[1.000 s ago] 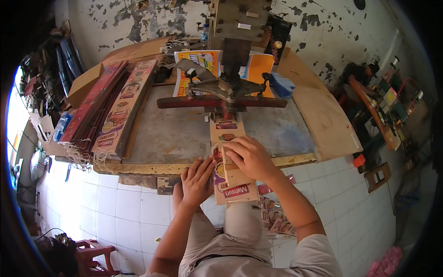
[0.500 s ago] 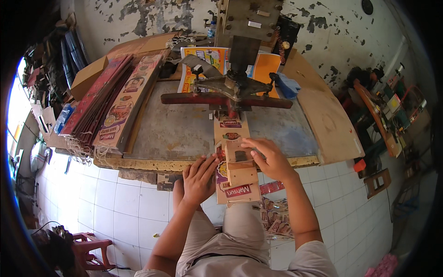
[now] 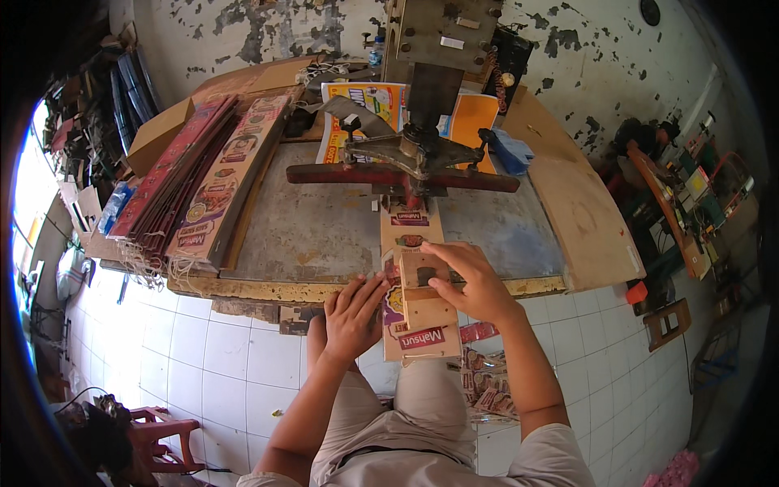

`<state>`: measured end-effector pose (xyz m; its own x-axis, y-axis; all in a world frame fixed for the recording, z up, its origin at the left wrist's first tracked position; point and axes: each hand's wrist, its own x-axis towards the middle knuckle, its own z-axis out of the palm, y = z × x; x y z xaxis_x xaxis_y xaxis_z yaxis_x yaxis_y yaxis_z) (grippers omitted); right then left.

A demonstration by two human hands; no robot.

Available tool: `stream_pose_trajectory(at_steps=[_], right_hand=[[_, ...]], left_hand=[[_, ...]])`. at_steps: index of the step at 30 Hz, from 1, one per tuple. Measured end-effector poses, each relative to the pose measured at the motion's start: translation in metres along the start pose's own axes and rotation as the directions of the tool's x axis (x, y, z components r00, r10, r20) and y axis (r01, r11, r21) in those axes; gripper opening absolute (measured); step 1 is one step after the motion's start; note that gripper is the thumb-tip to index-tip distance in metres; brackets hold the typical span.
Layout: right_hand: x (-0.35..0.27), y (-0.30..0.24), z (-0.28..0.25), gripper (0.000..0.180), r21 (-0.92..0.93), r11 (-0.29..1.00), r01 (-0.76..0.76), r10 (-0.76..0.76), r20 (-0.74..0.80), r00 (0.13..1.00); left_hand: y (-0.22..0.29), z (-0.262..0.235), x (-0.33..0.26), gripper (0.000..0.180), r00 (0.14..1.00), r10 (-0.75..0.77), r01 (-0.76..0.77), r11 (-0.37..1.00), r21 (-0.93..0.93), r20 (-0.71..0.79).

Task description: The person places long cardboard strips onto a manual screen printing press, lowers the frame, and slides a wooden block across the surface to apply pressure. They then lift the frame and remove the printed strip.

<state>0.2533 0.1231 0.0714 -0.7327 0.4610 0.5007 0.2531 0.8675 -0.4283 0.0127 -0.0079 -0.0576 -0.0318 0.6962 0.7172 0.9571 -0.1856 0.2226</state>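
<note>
A long printed cardboard strip (image 3: 392,349) juts from under the press over the table's front edge toward my lap. On top of it, near its front part, lies a pale wooden block (image 3: 430,315) with a dark patch in its middle. My left hand (image 3: 355,312) lies flat with straight fingers, their tips at the strip's left edge beside the block. My right hand (image 3: 479,284) arches over the block's right side, fingers apart, with the thumb at the dark patch and a fingertip by its far end. Under the right palm the contact is hidden.
The press head (image 3: 410,154) with its red bar (image 3: 333,174) stands over the strip's far end. Stacked printed cardboard bags with strings (image 3: 215,191) lie on the left of the metal-topped table (image 3: 308,235). Printed packaging sheets (image 3: 491,385) lie below, right of my knee.
My right thumb has moved in onto the block's dark patch. The left hand keeps its place at the strip's edge. The whole view has shifted slightly.
</note>
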Motion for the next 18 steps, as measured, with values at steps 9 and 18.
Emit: stream_pose_trajectory(at_steps=[9,18], right_hand=[[-0.0018,0.0007,-0.0003,0.068,0.035,0.998,-0.047,0.044,0.068,0.997],[-0.0008,0.0002,0.0017,0.066,0.071,0.996,-0.045,0.042,0.047,0.998]], left_hand=[[0.0021,-0.001,0.0004,0.063,1.0,-0.01,0.01,1.0,0.009,0.013],[-0.0003,0.0023,-0.001,0.063,1.0,0.005,-0.005,1.0,0.013,0.005]])
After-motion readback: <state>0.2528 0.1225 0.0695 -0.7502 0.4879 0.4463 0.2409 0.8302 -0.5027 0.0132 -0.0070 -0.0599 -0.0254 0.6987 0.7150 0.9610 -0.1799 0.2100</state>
